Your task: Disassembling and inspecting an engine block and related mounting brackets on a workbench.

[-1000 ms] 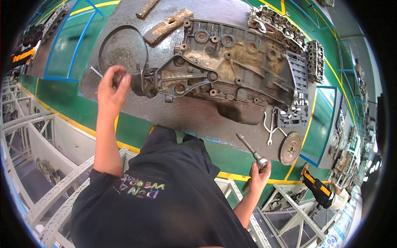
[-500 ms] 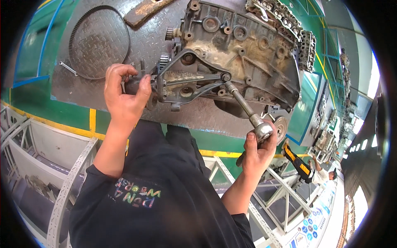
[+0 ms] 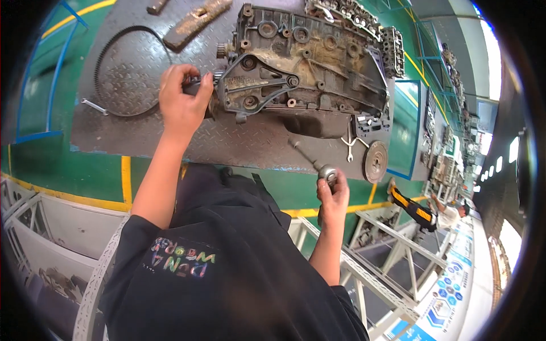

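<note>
My left hand (image 3: 183,105) is closed round a dark rounded part (image 3: 193,87) at the left end of the engine block, beside a black triangular bracket (image 3: 233,88). Its fingers hide most of that part. My right hand (image 3: 334,196) grips a ratchet wrench (image 3: 328,173) whose long extension points up and left, its tip apart from the engine. A bolt (image 3: 293,81) sits at the bracket's right corner, with nothing on it. The dirty engine block (image 3: 318,62) lies on the steel-plate table (image 3: 250,142).
A toothed belt (image 3: 98,79) and a small spanner (image 3: 94,107) lie at the left. Behind them is a rusty bar (image 3: 196,24). More spanners (image 3: 350,149) and a round disc (image 3: 375,162) lie at the right. Another person (image 3: 418,213) stands beyond.
The ratchet wrench has come off the bracket's bolt and moved down and left with my right hand. My left hand stays at the engine's left end. The view has shifted.
</note>
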